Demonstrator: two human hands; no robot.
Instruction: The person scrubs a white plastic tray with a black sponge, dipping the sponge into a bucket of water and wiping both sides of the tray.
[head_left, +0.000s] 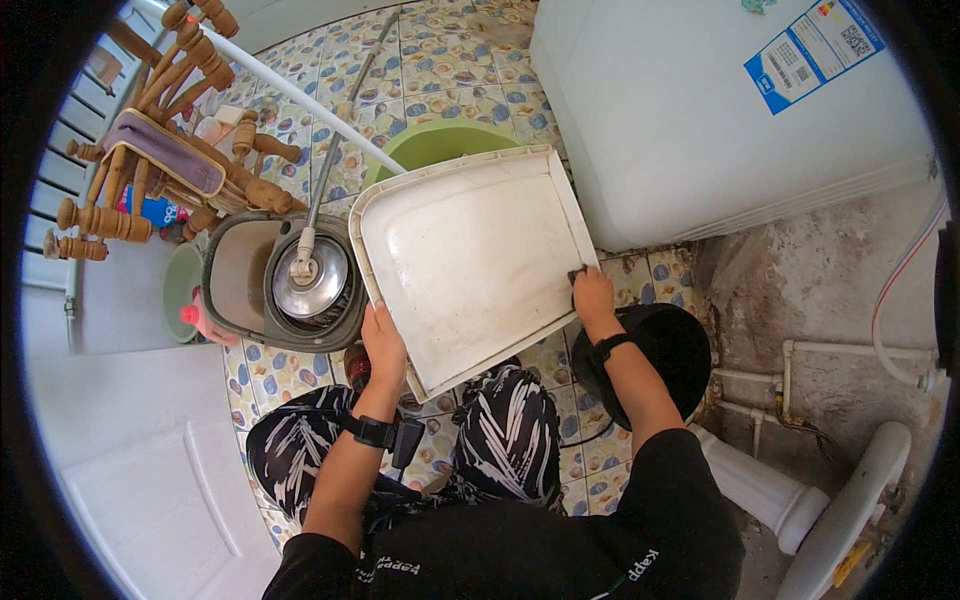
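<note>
A white plastic panel (469, 262) with a raised rim and some dirty marks is tilted in front of me, over part of a green basin (442, 139). My left hand (384, 345) grips its lower left edge, thumb on the inner side. At its right rim, my right hand (594, 296) is closed on a small dark scrubbing pad (576, 279), pressed against the panel. Beneath my right forearm stands a black bucket (667, 352). Left of the panel is a mop bucket (247, 281) with a mop's metal disc (309, 277) in its spinner.
Upper left, wooden stools (172, 150) are stacked near a pink bottle (206, 319). A large white appliance (720, 112) stands upper right. Pipes (855, 349) and a pedestal basin (847, 510) line the right wall. A dark bottle (357, 366) is beside my left wrist. The floor is patterned tile (442, 60).
</note>
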